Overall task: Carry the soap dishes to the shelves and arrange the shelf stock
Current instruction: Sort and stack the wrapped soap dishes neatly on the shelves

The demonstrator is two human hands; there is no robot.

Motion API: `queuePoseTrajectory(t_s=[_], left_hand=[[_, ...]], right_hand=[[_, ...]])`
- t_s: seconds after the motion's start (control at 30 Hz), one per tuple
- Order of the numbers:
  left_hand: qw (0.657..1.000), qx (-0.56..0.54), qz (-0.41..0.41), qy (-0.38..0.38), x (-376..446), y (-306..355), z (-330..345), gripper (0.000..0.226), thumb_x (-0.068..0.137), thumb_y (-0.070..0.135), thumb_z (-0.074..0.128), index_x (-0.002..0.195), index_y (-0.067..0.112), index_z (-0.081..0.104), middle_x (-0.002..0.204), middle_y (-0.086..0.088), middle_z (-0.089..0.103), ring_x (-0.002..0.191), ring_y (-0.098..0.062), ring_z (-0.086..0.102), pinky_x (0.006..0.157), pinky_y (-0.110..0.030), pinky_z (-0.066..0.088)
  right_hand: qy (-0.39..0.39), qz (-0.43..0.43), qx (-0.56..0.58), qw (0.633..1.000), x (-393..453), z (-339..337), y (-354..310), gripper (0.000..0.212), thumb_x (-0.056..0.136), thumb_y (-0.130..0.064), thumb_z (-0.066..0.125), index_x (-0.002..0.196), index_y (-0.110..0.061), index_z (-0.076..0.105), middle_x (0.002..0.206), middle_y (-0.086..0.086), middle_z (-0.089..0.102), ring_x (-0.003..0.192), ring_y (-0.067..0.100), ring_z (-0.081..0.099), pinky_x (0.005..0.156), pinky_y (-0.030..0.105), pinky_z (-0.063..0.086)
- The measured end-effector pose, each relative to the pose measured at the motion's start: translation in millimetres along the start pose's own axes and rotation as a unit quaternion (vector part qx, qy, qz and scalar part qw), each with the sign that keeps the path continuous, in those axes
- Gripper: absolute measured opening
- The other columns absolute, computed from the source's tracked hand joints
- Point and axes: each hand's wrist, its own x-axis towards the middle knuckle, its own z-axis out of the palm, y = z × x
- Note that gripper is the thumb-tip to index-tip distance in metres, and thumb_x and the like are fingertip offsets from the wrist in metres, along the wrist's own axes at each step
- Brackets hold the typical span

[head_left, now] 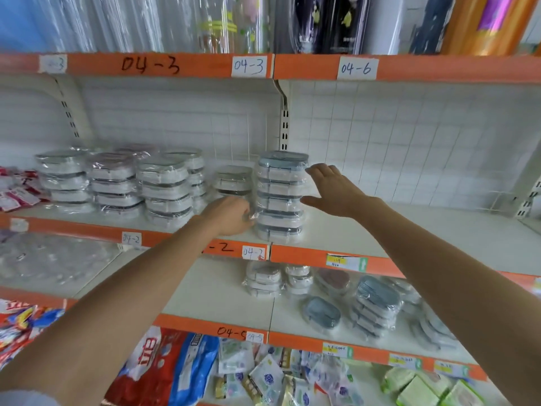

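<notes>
Both my hands at the wrapped soap-dish stack (280, 197) on the middle shelf (409, 230).
My left hand (229, 216) pinches its plastic wrap low down; my right hand (332, 189), fingers straight, rests flat against its right side.

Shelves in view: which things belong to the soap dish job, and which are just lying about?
Job:
blue-topped soap dish stack
left hand holding its wrap
right hand open beside it
other wrapped stacks
soap dishes one shelf down

Lying about:
red packets
sachets
</notes>
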Motion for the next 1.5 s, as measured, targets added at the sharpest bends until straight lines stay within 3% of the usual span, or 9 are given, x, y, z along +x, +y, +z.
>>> queuePoseTrajectory(t_s=[0.2, 0.37, 0.5, 0.57, 0.7, 0.83, 1.17, 1.27, 1.5], left_hand=[[0.988, -0.128, -0.048, 0.074, 58, -9, -15, 0.038, 0.089, 0.048, 0.06, 0.1, 0.011, 0.062, 0.094, -0.003, 0.061, 0.084, -0.019, 0.057, 0.071, -0.028, 0.042], [0.956, -0.267, -0.078, 0.09, 91, -3, -9, 0.041, 0.087, 0.036, 0.067, 0.117, 0.009, 0.058, 0.098, 0.009, 0.053, 0.094, -0.01, 0.049, 0.087, -0.022, 0.041], [0.931, -0.342, -0.1, 0.077, 108, -8, 12, 0.031, 0.082, 0.033, 0.073, 0.098, 0.009, 0.062, 0.091, 0.003, 0.064, 0.076, -0.006, 0.053, 0.06, -0.01, 0.039], [0.921, -0.365, -0.108, 0.087, 112, -9, 19, 0.037, 0.079, 0.032, 0.076, 0.098, 0.003, 0.062, 0.097, -0.007, 0.068, 0.071, -0.005, 0.054, 0.057, -0.012, 0.037], [0.921, -0.369, -0.103, 0.075, 111, -9, 16, 0.027, 0.078, 0.03, 0.078, 0.088, 0.02, 0.055, 0.089, 0.006, 0.059, 0.077, -0.005, 0.054, 0.062, -0.016, 0.039], [0.929, -0.347, -0.108, 0.077, 110, -9, 15, 0.035, 0.077, 0.035, 0.078, 0.098, 0.014, 0.06, 0.099, 0.001, 0.063, 0.094, -0.016, 0.06, 0.081, -0.027, 0.047], [0.979, -0.154, -0.096, 0.096, 93, -1, 5, 0.04, 0.079, 0.054, 0.068, 0.093, 0.016, 0.061, 0.091, 0.004, 0.065, 0.087, -0.016, 0.065, 0.069, -0.027, 0.049], [0.994, -0.039, -0.053, 0.085, 75, 4, 10, 0.031, 0.087, 0.04, 0.066, 0.103, 0.014, 0.061, 0.103, -0.001, 0.065, 0.091, -0.019, 0.064, 0.057, -0.022, 0.043], [0.991, 0.114, 0.063, 0.024, 19, 46, 46, 0.023, 0.093, 0.026, 0.051, 0.105, 0.008, 0.057, 0.107, -0.01, 0.06, 0.095, -0.029, 0.061, 0.07, -0.035, 0.046]], right_hand=[[0.008, 0.02, 0.035, 0.999, 58, -5, 11, 0.069, 0.095, -0.045, 0.047, 0.15, -0.011, 0.02, 0.154, 0.013, 0.021, 0.139, 0.033, 0.024, 0.113, 0.044, 0.027], [-0.003, 0.036, 0.066, 0.997, 87, 5, 13, 0.063, 0.096, -0.044, 0.046, 0.15, -0.02, 0.023, 0.153, 0.011, 0.025, 0.132, 0.036, 0.035, 0.111, 0.042, 0.03], [-0.003, 0.042, 0.077, 0.996, 98, 9, 16, 0.053, 0.099, -0.038, 0.044, 0.145, -0.013, 0.035, 0.142, 0.013, 0.04, 0.125, 0.033, 0.043, 0.108, 0.038, 0.031], [-0.002, 0.054, 0.089, 0.995, 100, 9, 20, 0.049, 0.099, -0.033, 0.045, 0.143, -0.011, 0.039, 0.14, 0.014, 0.043, 0.126, 0.033, 0.042, 0.106, 0.038, 0.033], [0.007, 0.06, 0.091, 0.994, 103, 12, 20, 0.046, 0.098, -0.034, 0.046, 0.138, -0.011, 0.045, 0.132, 0.014, 0.047, 0.12, 0.032, 0.047, 0.101, 0.037, 0.039], [0.019, 0.059, 0.053, 0.997, 102, 14, 14, 0.047, 0.097, -0.04, 0.046, 0.136, -0.013, 0.046, 0.128, 0.012, 0.045, 0.117, 0.032, 0.044, 0.101, 0.037, 0.036], [0.019, 0.039, 0.034, 0.998, 71, -2, 15, 0.057, 0.096, -0.042, 0.048, 0.144, -0.015, 0.035, 0.143, 0.009, 0.035, 0.13, 0.027, 0.037, 0.104, 0.04, 0.038], [0.02, 0.026, -0.021, 0.999, 45, 0, 13, 0.057, 0.097, -0.04, 0.047, 0.145, -0.013, 0.033, 0.145, 0.008, 0.034, 0.131, 0.025, 0.035, 0.102, 0.038, 0.038], [-0.028, -0.004, -0.052, 0.998, -40, 45, 7, 0.05, 0.097, -0.034, 0.046, 0.141, -0.012, 0.036, 0.141, 0.005, 0.037, 0.128, 0.022, 0.036, 0.101, 0.034, 0.035]])
